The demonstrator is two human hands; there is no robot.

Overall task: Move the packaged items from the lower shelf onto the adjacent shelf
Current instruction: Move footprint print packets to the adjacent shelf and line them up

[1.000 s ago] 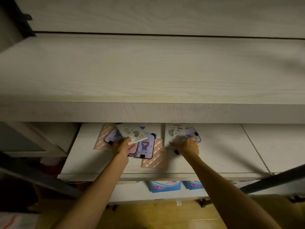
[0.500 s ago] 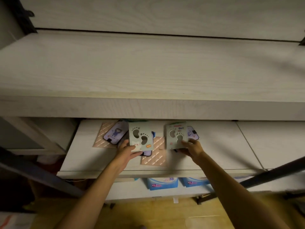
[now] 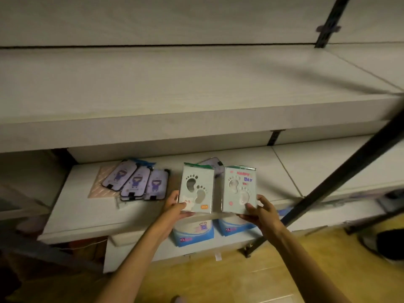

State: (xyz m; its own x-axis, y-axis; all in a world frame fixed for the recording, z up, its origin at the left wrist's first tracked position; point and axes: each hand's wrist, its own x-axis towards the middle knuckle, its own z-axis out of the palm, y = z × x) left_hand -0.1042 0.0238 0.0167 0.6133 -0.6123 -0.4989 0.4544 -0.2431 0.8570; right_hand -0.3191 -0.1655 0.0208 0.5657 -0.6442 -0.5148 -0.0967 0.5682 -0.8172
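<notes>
My left hand (image 3: 175, 206) grips the bottom edge of a pale green package with footprint cut-outs (image 3: 196, 189), held upright above the front of the lower shelf (image 3: 91, 219). Beside it my right hand (image 3: 261, 209) holds a second footprint package (image 3: 239, 189) with coloured lettering. Three purple phone-case packages (image 3: 136, 181) lie fanned out on the shelf to the left, over a pink quilted card (image 3: 98, 189). Another purple case (image 3: 213, 164) peeks out behind the held packages. The adjacent shelf (image 3: 328, 167) lies to the right.
A thick white upper shelf (image 3: 175, 95) overhangs the lower one. A black diagonal strut (image 3: 341, 173) crosses the right side, in front of the adjacent shelf. Blue XL packs (image 3: 192, 234) stand on a shelf below. The wooden floor (image 3: 240, 281) shows under my arms.
Both hands have lifted the footprint packages off the shelf and drawn them toward me. The view has swung right and down, and the purple cases now lie uncovered.
</notes>
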